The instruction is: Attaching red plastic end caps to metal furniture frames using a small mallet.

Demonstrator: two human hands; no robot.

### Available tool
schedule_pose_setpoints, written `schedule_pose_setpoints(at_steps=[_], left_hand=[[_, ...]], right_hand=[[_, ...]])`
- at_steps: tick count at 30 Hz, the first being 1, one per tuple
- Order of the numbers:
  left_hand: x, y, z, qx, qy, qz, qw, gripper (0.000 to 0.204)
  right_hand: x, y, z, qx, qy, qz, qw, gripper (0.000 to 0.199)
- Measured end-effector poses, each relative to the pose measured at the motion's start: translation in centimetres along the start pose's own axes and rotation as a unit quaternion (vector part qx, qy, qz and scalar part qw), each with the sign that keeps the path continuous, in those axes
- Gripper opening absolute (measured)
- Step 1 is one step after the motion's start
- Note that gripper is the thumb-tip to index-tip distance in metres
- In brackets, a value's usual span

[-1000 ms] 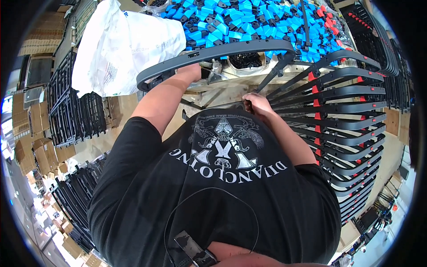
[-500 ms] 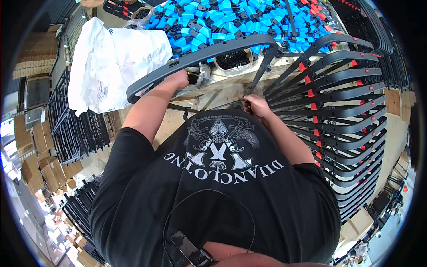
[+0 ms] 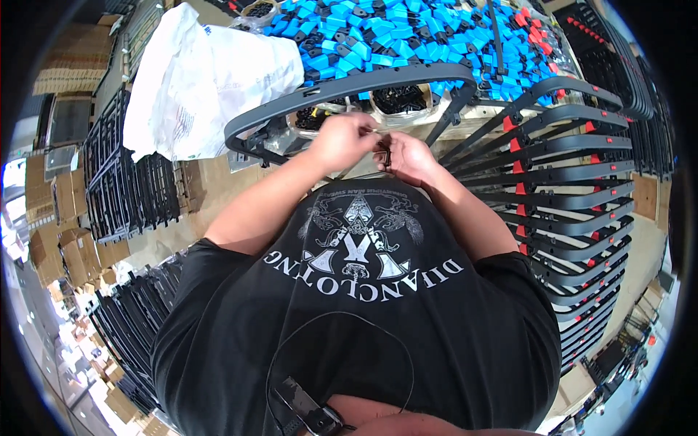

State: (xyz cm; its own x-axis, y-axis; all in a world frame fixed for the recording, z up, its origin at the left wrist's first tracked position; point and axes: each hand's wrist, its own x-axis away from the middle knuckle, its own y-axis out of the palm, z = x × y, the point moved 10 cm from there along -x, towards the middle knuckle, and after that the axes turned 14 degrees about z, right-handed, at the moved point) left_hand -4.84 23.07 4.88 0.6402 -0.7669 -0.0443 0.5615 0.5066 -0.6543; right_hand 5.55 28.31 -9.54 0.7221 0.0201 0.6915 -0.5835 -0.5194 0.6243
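My two hands meet in front of my chest, just this side of a black curved frame (image 3: 342, 86) that leans across the bench edge. My left hand (image 3: 343, 139) is closed, its fingertips pinched close to the right fingers; whatever is between them is too small to name. In my right hand (image 3: 411, 156), palm partly turned up, the curled fingers hold a small dark part (image 3: 385, 158). Just beyond the hands sit a box of small black parts (image 3: 400, 100) and a second box of black parts (image 3: 309, 120), partly hidden by the frame.
Blue and black plastic pieces (image 3: 378, 36) are heaped on the bench, with red pieces (image 3: 534, 33) at the right. A large white sack (image 3: 211, 80) stands at the left. Several black frames with red parts (image 3: 574, 182) are stacked at my right; more black frames (image 3: 134, 182) stand left.
My left hand has left the curved frame and come right, beside my right hand. The right hand has risen slightly, turned, and now shows a small dark part. The view has shifted a little.
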Motion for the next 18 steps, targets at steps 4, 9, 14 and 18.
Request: schedule_pose_setpoints(at_steps=[4,9,14,18], left_hand=[[1.7,-2.6,2.2,0.020,-0.003,0.011,1.000,0.025],[5.8,-16.2,6.2,-0.016,0.176,0.181,0.968,0.013],[4.5,-39.5,-0.7,-0.223,0.028,0.524,0.821,0.024],[-2.1,-44.7,-24.5,0.041,-0.251,0.332,0.908,0.040]], right_hand=[[0.3,0.6,-0.7,0.017,-0.009,0.081,0.997,0.033],[0.2,-1.2,0.3,0.007,-0.014,0.022,1.000,0.022],[1.4,-2.4,0.7,0.042,-0.048,0.053,0.997,0.022],[0.9,-2.7,2.0,0.139,-0.037,0.092,0.985,0.023]])
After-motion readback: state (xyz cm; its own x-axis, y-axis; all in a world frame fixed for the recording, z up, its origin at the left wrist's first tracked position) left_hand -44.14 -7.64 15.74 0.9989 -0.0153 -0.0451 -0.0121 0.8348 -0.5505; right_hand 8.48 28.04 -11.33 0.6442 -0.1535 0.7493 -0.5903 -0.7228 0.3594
